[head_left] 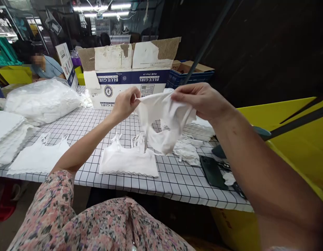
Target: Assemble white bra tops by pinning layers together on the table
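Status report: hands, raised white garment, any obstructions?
Left hand, right hand: pinching white fabric garment. Garment raised, partly blurred. White strappy cloth top below. Nothing visibly blocking hands.

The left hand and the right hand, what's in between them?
A white cloth garment hangs there, pinched by the left hand and the right hand; the head view shows it.

White garment (163,111) held over a checked tablecloth (174,184)

Left hand (127,101) and right hand (201,99) pinch its upper edge, apart; the rest droops. Below, a strapped white top (127,162) lies flat; behind stands a printed carton (111,78); at right lies a dark phone (211,172).
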`<state>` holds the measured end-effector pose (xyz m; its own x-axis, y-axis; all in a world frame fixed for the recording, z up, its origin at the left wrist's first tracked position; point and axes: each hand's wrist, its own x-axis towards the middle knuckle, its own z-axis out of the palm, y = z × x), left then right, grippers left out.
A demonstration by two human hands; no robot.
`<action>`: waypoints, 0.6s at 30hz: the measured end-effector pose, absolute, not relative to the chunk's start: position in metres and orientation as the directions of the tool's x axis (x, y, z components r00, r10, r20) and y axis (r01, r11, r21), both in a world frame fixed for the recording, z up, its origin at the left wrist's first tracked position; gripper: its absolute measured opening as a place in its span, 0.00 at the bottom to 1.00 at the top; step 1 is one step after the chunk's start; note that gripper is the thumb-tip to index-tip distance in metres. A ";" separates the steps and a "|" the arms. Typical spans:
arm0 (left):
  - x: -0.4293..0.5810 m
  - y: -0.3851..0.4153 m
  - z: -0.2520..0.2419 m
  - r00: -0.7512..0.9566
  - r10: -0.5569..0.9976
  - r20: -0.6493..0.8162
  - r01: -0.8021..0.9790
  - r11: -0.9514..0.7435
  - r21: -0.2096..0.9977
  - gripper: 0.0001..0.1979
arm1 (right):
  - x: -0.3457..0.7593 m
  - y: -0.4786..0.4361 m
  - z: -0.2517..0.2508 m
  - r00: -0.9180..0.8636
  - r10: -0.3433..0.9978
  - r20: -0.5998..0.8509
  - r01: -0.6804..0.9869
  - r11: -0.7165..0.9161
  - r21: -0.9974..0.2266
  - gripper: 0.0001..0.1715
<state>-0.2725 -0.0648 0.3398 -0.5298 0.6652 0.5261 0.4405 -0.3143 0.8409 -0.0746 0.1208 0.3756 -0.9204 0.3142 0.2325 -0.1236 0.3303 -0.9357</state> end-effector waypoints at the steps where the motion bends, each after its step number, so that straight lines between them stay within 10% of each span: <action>1: -0.271 -0.065 0.340 -0.569 0.646 0.509 0.421 -0.303 0.855 0.12 | -0.072 0.114 0.375 -0.938 0.253 0.237 -0.124 0.392 -0.911 0.31; 7: -0.263 -0.066 0.352 -0.424 0.851 0.310 -0.046 -0.362 0.931 0.06 | -0.087 0.096 0.365 -0.880 0.275 0.389 -0.262 0.402 -0.877 0.35; 12: -0.270 -0.068 0.368 -0.340 0.914 0.221 -0.105 -0.270 0.957 0.01 | -0.112 0.107 0.355 -0.969 0.112 0.220 -0.198 0.179 -0.964 0.39; 18: -0.288 -0.079 0.363 -0.247 0.969 -0.022 -0.188 -0.025 0.982 0.16 | -0.120 0.118 0.357 -0.911 0.318 0.262 -0.225 0.149 -0.963 0.32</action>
<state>-0.2876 -0.0787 0.3630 -0.2466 0.9689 -0.0223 -0.1882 -0.0253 0.9818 -0.1202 0.1179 0.3571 -0.9111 0.3181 0.2622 -0.2251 0.1492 -0.9629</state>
